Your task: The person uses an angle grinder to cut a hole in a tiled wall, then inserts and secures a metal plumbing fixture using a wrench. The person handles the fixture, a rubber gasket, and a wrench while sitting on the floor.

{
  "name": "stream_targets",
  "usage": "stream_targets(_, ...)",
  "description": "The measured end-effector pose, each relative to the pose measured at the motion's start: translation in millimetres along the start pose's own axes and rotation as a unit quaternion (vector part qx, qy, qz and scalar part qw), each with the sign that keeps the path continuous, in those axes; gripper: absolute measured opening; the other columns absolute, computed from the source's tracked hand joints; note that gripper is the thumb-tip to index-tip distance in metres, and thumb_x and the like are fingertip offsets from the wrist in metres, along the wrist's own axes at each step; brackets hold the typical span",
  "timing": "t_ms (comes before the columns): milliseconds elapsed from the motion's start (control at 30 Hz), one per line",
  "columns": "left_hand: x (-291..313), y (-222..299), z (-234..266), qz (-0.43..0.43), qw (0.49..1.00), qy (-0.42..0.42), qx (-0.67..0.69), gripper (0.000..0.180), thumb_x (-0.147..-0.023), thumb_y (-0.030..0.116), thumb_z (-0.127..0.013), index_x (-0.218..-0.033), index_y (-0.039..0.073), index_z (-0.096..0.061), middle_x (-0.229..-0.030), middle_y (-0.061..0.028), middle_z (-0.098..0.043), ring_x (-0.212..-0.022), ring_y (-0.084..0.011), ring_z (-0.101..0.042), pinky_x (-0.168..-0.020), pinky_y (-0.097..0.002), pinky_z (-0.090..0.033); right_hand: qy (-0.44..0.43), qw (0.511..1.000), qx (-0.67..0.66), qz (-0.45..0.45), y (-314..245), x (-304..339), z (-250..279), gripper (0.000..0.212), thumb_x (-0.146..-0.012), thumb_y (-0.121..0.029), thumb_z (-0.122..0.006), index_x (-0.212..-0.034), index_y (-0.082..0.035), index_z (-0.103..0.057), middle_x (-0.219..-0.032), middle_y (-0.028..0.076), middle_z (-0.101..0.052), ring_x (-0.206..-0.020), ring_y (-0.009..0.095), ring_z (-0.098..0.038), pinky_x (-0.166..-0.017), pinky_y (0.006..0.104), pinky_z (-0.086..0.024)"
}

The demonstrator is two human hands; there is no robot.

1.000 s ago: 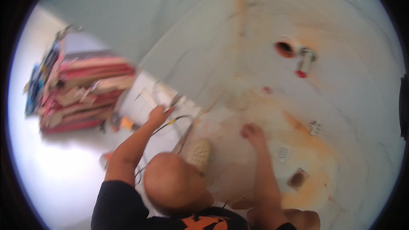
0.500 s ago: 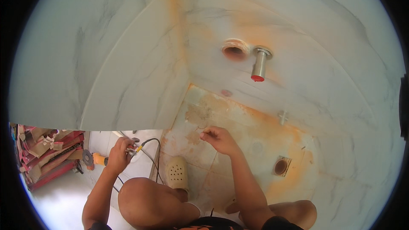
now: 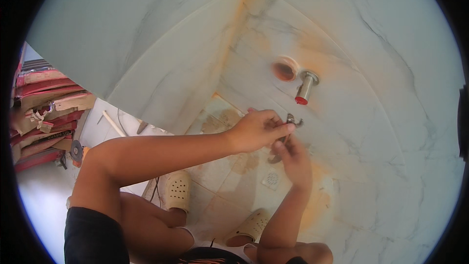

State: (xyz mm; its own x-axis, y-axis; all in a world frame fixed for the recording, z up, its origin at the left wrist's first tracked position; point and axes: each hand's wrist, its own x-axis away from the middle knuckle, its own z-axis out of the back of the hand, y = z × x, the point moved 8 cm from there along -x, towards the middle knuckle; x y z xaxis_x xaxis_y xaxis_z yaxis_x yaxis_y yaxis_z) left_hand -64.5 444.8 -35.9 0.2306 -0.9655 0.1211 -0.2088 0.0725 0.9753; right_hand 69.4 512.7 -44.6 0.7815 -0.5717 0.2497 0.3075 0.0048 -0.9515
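Observation:
My left hand reaches across to the wall, its thumb and fingers pinched around a small shiny metal fitting. A curved prong sticks out beyond the fingertips; the exact kind of fitting is unclear. Just below, my right hand has its fingers closed at the same spot, touching or nearly touching the left. Another dull metal end shows beside the right fingers; whether it belongs to the same piece cannot be told. Above the hands, a metal pipe stub with a red end juts from the wall, beside a round hole.
Stained floor tiles hold a round drain grate. My feet wear beige clogs. At left lie an angle grinder, a pale-handled tool and stacked torn cartons. A marbled wall panel rises alongside.
My left hand has swung from the left, near the cable and grinder, across to the wall. My right hand has moved right to meet it. The view has shifted too.

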Motion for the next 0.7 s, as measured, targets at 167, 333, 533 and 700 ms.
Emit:
stream_targets(167, -49, -8, -12, 0.020, 0.957, 0.018, 0.289, 0.059, -0.107, 0.057, -0.051, -0.112, -0.001, -0.063, -0.099, -0.0096, -0.067, -0.080, -0.0167, -0.062, -0.066, -0.0305, -0.050, 0.134, 0.987, -0.072, 0.044, 40, 10, 38, 0.022, -0.105, -0.022, -0.069, -0.111, -0.002, -0.067, -0.096, 0.005, -0.071, -0.085, 0.014, -0.067, -0.079, 0.0303, -0.054)
stream_targets(333, -87, 14, -39, 0.025, 0.781, -0.097, 0.616, 0.057, -0.103, 0.054, -0.057, -0.115, -0.001, -0.065, -0.097, -0.0101, -0.067, -0.078, -0.0197, -0.062, -0.064, -0.0299, -0.049, 0.144, 0.982, -0.118, 0.011, 70, 9, 31, 0.021, -0.106, -0.022, -0.068, -0.110, -0.002, -0.067, -0.095, 0.005, -0.071, -0.085, 0.015, -0.068, -0.079, 0.0311, -0.054)
stream_targets(533, -104, 43, -67, -0.096, 0.564, -0.343, 0.745, 0.047, -0.104, 0.043, -0.058, -0.114, -0.002, -0.065, -0.089, -0.0104, -0.065, -0.068, -0.0173, -0.058, -0.057, -0.0258, -0.047, 0.082, 0.994, -0.071, -0.019, 64, 12, 4, 0.024, -0.107, -0.023, -0.065, -0.116, -0.001, -0.066, -0.094, 0.005, -0.071, -0.086, 0.016, -0.068, -0.081, 0.0316, -0.054)
stream_targets(700, -108, 62, -74, -0.171, 0.436, -0.396, 0.790, 0.044, -0.109, 0.039, -0.053, -0.114, -0.003, -0.066, -0.086, -0.0130, -0.065, -0.062, -0.0158, -0.059, -0.052, -0.0244, -0.047, 0.088, 0.993, -0.060, -0.053, 55, 55, 16, 0.024, -0.108, -0.023, -0.063, -0.116, 0.000, -0.066, -0.098, 0.004, -0.071, -0.092, 0.015, -0.067, -0.087, 0.0324, -0.055)
